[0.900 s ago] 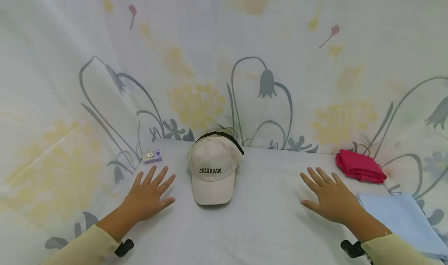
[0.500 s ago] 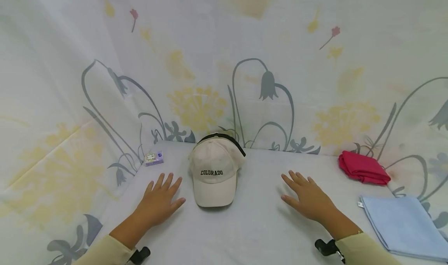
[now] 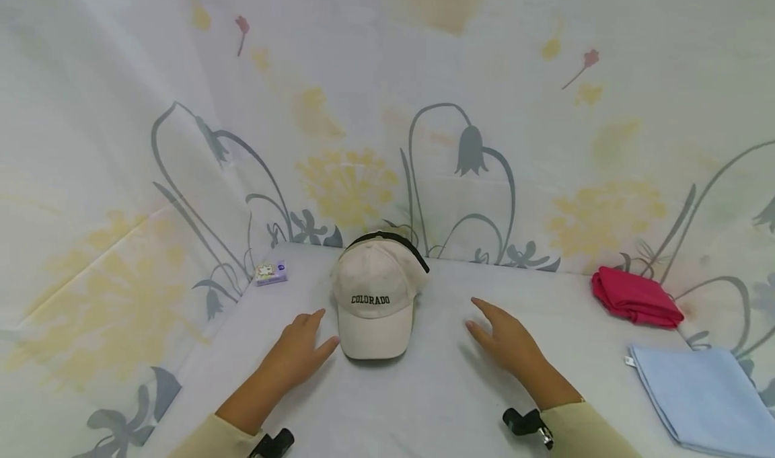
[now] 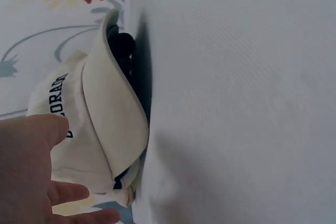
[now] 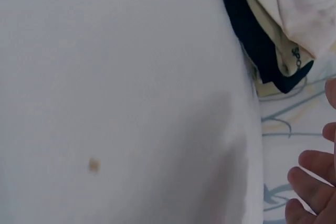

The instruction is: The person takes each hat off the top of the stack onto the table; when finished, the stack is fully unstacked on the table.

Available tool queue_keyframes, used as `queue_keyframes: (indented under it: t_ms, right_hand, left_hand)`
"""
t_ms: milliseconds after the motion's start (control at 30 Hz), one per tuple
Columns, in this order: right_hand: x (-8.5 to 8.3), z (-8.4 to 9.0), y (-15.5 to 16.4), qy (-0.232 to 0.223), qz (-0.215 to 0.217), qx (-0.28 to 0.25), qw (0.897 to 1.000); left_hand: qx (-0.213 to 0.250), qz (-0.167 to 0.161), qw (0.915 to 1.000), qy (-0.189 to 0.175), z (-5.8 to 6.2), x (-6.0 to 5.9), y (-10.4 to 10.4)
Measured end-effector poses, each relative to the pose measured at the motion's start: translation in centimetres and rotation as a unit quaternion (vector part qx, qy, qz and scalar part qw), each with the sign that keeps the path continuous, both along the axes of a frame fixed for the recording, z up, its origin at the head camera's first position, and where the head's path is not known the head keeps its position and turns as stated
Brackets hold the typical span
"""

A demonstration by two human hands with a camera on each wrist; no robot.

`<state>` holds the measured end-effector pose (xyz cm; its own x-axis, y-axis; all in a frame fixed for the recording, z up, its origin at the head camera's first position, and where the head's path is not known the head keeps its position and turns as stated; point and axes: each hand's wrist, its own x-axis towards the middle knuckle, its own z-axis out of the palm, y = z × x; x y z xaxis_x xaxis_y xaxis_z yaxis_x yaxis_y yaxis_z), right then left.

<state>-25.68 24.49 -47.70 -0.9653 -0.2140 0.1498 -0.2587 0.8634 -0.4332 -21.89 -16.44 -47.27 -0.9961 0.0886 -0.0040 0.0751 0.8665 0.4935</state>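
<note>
Both hands have closed in toward the cream cotton baseball cap lettered COLORADO (image 3: 377, 300) since the earlier frames. The left hand (image 3: 301, 352) now lies at the cap's 8 o'clock, thumb just beside the brim, fingers relaxed and holding nothing. The right hand (image 3: 505, 339) sits at the cap's 4 o'clock, apart from it, fingers loosely straight and empty. The cap rests brim toward the person on the white cloth-covered worktop (image 3: 424, 397), near its far edge at 12 o'clock.
</note>
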Motion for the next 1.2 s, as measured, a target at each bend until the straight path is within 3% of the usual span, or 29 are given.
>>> queue_keyframes:
  t_ms: [167, 233, 333, 433, 667, 767, 967, 1033, 1200]
  right_hand:
    - [-0.9, -0.1, -1.8, -0.017, -0.021, -0.08, 0.996]
    - [-1.3, -0.1, -2.5, -0.018, -0.025, -0.11, 0.993]
    - [-1.6, -0.1, -3.7, -0.015, -0.034, -0.153, 0.988]
    - [-1.8, 0.0, -4.8, -0.017, -0.053, -0.191, 0.98]
    - [-2.9, -0.4, -6.9, -0.023, -0.082, -0.258, 0.962]
    - [-3.3, -0.6, -7.8, -0.034, -0.092, -0.315, 0.944]
    - [-4.2, -1.3, -9.4, -0.066, -0.102, -0.44, 0.89]
    - [-4.5, -1.4, -9.9, -0.066, -0.1, -0.461, 0.88]
    - [-4.9, -1.5, -11.2, -0.076, -0.095, -0.493, 0.861]
  left_hand:
    - [0.124, 0.04, 0.9906, -0.042, 0.2, -0.2, 1.1]
    - [0.191, 0.063, 0.9771, -0.069, 0.3, -0.2, 1.4]
    - [0.284, 0.101, 0.9478, -0.105, 0.3, -0.1, 2.0]
    - [0.344, 0.132, 0.9209, -0.129, 0.3, 0.0, 2.5]
    - [0.404, 0.154, 0.8867, -0.164, 0.5, 0.4, 3.3]
    - [0.428, 0.161, 0.8725, -0.172, 0.4, 0.5, 3.3]
    - [0.507, 0.159, 0.827, -0.185, -0.3, 0.6, 3.6]
    - [0.516, 0.157, 0.8205, -0.189, -0.4, 0.7, 3.8]
    - [0.525, 0.159, 0.8149, -0.186, -0.7, 0.8, 4.0]
